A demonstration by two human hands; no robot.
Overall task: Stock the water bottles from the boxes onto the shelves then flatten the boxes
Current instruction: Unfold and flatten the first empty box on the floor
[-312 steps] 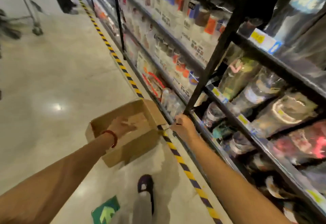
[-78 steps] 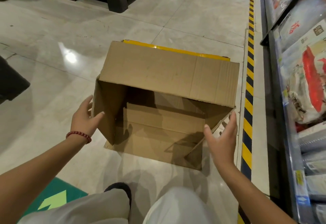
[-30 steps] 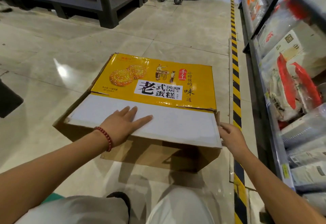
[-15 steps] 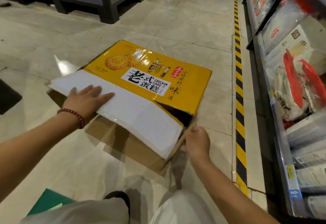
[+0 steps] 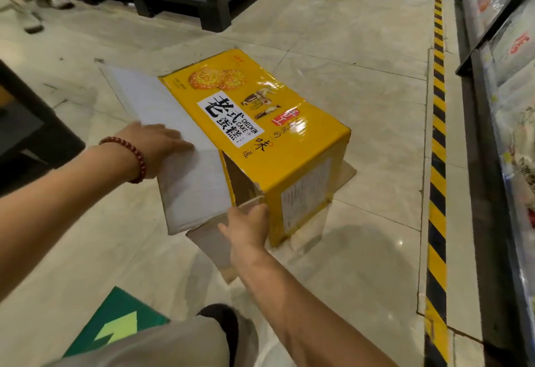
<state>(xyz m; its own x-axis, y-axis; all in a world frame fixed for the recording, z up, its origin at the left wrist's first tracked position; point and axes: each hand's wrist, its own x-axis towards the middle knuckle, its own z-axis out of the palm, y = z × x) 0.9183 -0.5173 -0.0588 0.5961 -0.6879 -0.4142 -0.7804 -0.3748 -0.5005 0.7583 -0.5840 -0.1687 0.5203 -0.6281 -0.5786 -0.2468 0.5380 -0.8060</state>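
Pale shop floor tiles (image 5: 333,36) ran beside stocked shelves (image 5: 509,83) on the right. Stocking looked finished for this box (image 5: 260,135); flattening was only begun. It lay mid-aisle, glossy yellow, empty and skewed, still hollow. Left hand (image 5: 156,142) pressed flat on its white flap (image 5: 185,170); right hand (image 5: 249,226) gripped the near corner edge.
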